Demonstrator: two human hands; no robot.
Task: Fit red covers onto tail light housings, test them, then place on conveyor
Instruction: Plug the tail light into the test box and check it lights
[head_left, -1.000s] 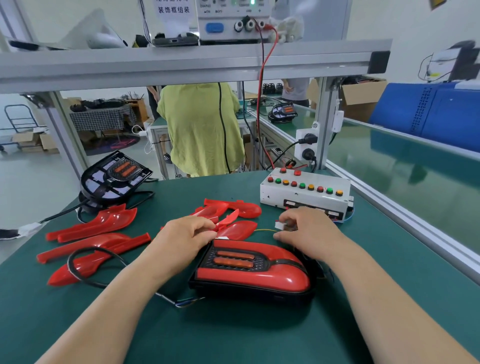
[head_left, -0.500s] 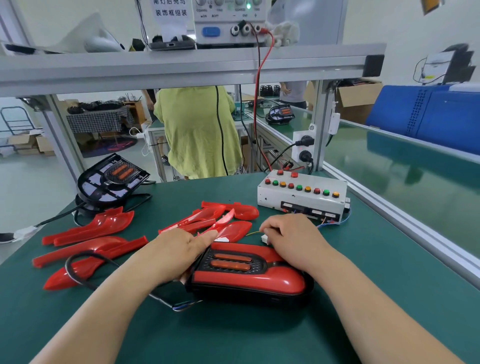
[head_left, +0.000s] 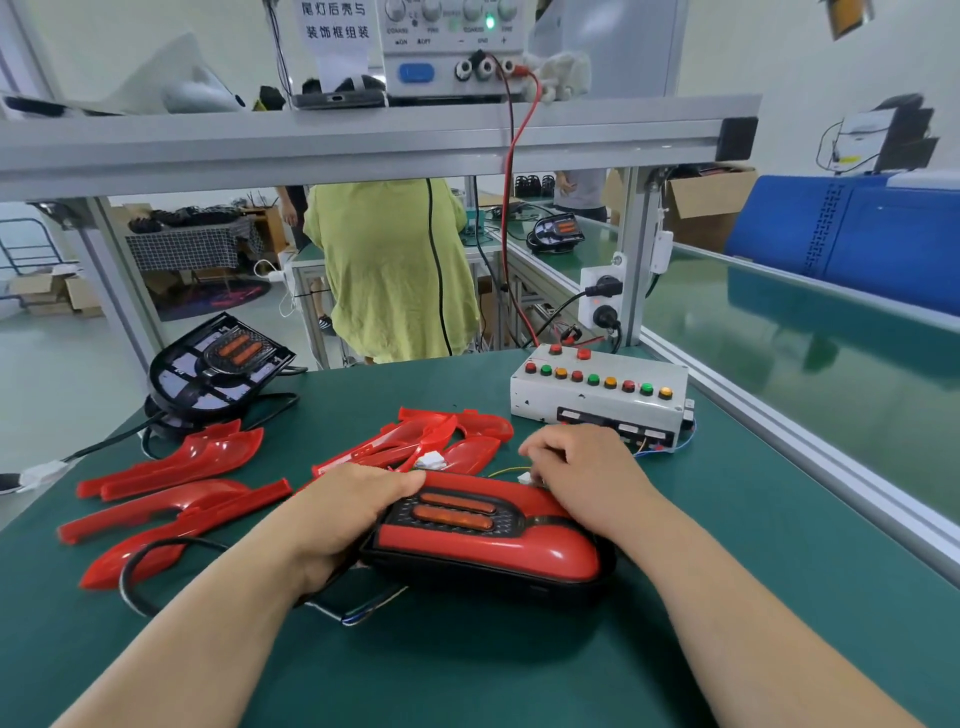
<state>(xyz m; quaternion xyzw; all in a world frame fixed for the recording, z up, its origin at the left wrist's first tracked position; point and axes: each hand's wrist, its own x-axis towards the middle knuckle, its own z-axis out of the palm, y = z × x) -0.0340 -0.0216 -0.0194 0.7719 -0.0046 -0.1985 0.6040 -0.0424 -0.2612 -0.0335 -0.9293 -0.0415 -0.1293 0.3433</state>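
Note:
A black tail light housing with a glossy red cover (head_left: 488, 545) fitted on it lies on the green table in front of me. My left hand (head_left: 343, 514) grips its left end, with the fingers over the far edge. At the housing's back edge my right hand (head_left: 582, 478) pinches a small white connector (head_left: 524, 477) on a yellow wire. The grey test box (head_left: 597, 400) with its row of coloured buttons stands just behind that hand.
Several loose red covers lie at left (head_left: 171, 467) and behind the housing (head_left: 415, 441). A bare black housing (head_left: 218, 364) with its cable sits at the back left. The green conveyor (head_left: 805, 353) runs along the right behind an aluminium rail. A person in a yellow-green top stands beyond the table.
My right hand has brought the white connector back from the test box to the housing's rear edge. My left hand has slid further onto the housing's left end.

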